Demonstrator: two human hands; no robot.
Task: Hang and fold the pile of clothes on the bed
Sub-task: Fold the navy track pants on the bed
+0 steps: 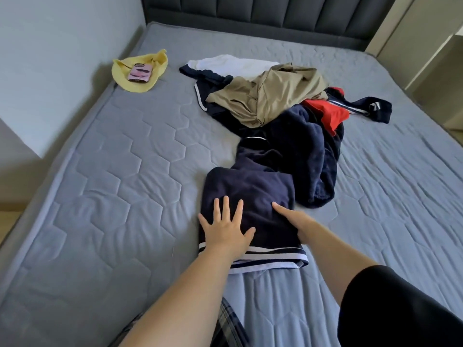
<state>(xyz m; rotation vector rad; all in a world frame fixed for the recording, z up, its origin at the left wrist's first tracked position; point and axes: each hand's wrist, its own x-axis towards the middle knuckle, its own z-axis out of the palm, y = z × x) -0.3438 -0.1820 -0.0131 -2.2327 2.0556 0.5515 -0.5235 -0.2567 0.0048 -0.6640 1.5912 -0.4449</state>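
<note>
One likely phone [140, 72] in yellow hat [136, 86]

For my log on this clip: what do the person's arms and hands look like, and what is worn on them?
The left hand and right hand are bare, with no gloves, rings, watch or bracelet visible. Both forearms are uncovered. The right upper arm wears a loose black short sleeve. No sleeve shows on the left arm in view.

Left hand [225, 227] lies flat, palm down, fingers spread forward. Right hand [295, 220] sits just right of them, edge-on, fingers straight; both forearms bare.
</note>
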